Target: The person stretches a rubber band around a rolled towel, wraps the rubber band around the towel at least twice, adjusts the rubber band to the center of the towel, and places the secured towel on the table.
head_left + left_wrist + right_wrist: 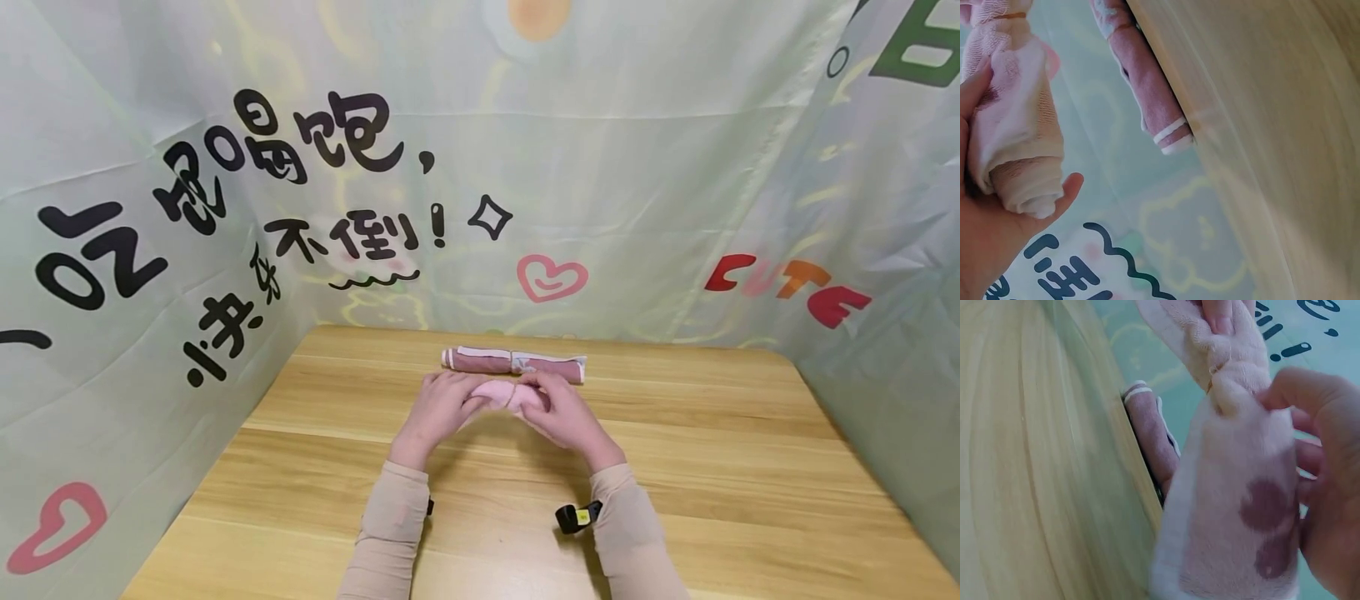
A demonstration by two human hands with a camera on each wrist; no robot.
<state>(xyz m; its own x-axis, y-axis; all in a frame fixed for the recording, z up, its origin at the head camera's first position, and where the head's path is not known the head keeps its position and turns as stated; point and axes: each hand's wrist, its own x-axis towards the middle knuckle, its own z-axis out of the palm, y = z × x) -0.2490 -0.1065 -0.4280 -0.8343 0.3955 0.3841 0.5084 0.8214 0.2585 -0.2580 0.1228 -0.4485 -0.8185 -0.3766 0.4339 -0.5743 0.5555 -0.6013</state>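
A pale pink rolled towel (pixel 491 390) is held up between both hands, with a thin band cinched round its middle. My left hand (pixel 441 408) grips one end of the roll, its thumb lying along the cloth in the left wrist view, where the coiled end of the towel (pixel 1025 181) shows. My right hand (pixel 562 412) pinches the other half close to the band. Dark pink spots mark this half of the towel (pixel 1235 487) in the right wrist view. Just beyond the hands, a mauve rolled towel (pixel 483 361) with white edges, also banded at its middle, lies on the table.
The wooden table (pixel 315 483) runs back to a pale printed curtain (pixel 622 192) with black lettering, hearts and the word CUTE. Curtains also hang along the left and right sides. A black wrist strap (pixel 576 518) sits at the right sleeve.
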